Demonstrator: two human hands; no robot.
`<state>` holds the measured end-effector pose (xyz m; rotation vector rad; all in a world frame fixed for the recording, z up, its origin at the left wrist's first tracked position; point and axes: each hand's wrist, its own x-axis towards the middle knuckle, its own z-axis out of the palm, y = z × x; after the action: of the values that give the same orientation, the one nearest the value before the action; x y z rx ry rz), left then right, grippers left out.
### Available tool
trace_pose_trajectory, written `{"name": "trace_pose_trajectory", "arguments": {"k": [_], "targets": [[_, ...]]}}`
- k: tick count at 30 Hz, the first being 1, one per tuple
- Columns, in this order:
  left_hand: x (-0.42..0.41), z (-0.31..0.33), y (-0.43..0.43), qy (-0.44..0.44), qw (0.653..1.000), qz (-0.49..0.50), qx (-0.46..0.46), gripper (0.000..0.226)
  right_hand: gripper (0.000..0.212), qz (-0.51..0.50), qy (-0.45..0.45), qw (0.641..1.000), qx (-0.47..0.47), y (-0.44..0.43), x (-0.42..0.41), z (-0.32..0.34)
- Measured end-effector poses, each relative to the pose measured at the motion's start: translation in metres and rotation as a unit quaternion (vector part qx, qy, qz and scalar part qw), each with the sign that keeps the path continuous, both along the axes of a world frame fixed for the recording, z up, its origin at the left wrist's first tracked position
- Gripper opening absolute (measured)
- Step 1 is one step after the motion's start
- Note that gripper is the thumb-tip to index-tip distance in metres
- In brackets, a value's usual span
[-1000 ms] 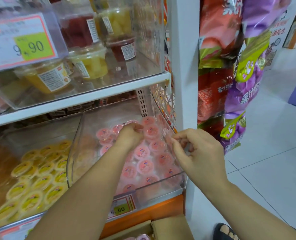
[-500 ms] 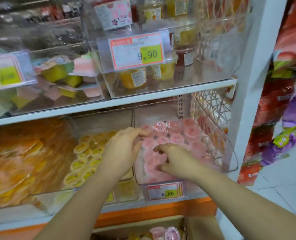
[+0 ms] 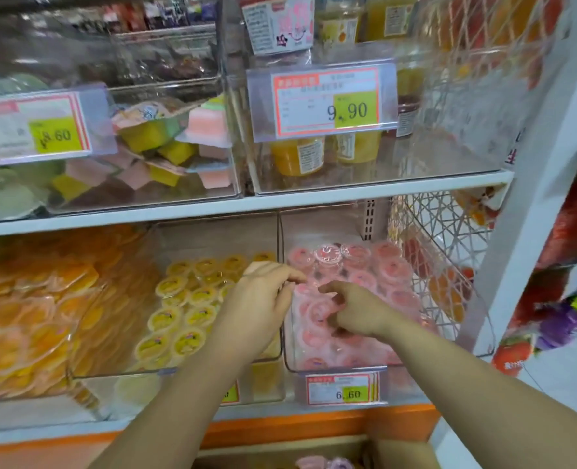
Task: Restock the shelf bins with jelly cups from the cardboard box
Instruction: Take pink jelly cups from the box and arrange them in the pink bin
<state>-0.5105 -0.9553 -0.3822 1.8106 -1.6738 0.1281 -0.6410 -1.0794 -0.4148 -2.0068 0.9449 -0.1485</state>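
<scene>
A clear shelf bin [image 3: 334,369] on the lower shelf holds several pink jelly cups [image 3: 390,270]. My right hand [image 3: 354,311] rests on top of these cups with its fingers bent; no cup is visibly gripped. My left hand [image 3: 263,296] hovers at the bin's left wall, its fingers relaxed and reaching toward the pink cups, holding nothing. The neighbouring bin [image 3: 118,370] holds yellow jelly cups [image 3: 178,289]. At the bottom edge, the open cardboard box [image 3: 402,451] shows a few pink cups [image 3: 314,463] inside.
A 6.60 price tag [image 3: 342,389] hangs under the pink bin. The upper shelf [image 3: 348,194] carries bins of jars and square jellies. A white wire mesh panel [image 3: 449,252] and a shelf post [image 3: 530,198] close off the right side. Snack bags [image 3: 567,265] hang beyond.
My view swung left and rose to take in both shelves. My right hand moved from the bin's right wall onto the pink cups and bent its fingers. My left hand drew back to the left wall.
</scene>
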Motion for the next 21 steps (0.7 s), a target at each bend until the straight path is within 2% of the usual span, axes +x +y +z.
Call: {"name": "trace_pose_trajectory", "arguments": {"k": [3, 7, 9, 10, 12, 13, 15, 18, 21], "targets": [[0.0, -0.002, -0.002, -0.002, 1.0, 0.003, -0.009, 0.035, 0.05, 0.013, 0.011, 0.999, 0.029, -0.006, -0.004, 0.002], [-0.002, -0.002, 0.0, 0.026, 0.999, 0.01, -0.022, 0.026, 0.023, -0.002, -0.014, 0.998, 0.054, -0.009, -0.009, -0.002], [-0.002, -0.002, 0.001, 0.041, 0.999, 0.011, -0.029, 0.026, 0.014, -0.044, -0.054, 0.994, 0.084, -0.01, -0.011, -0.002], [-0.002, -0.003, 0.001, 0.045, 0.998, 0.012, -0.033, 0.026, 0.012, -0.091, -0.098, 0.984, 0.118, -0.011, -0.011, -0.002], [-0.002, -0.003, 0.0, 0.047, 0.998, 0.01, -0.038, 0.025, 0.015, -0.235, -0.198, 0.928, 0.211, -0.02, -0.008, -0.004], [-0.002, -0.003, 0.0, 0.047, 0.998, 0.008, -0.04, 0.025, 0.022, -0.306, -0.223, 0.893, 0.242, -0.026, -0.007, -0.006], [-0.002, -0.003, 0.0, 0.047, 0.998, 0.007, -0.041, 0.025, 0.029, -0.376, -0.239, 0.853, 0.273, -0.035, -0.003, -0.01], [-0.002, -0.003, 0.001, 0.048, 0.998, 0.007, -0.044, 0.025, 0.031, -0.41, -0.25, 0.82, 0.312, -0.041, 0.004, -0.011], [-0.001, -0.004, 0.001, 0.046, 0.998, 0.004, -0.048, 0.025, 0.031, -0.432, -0.218, 0.817, 0.314, -0.049, 0.008, -0.016]]}}
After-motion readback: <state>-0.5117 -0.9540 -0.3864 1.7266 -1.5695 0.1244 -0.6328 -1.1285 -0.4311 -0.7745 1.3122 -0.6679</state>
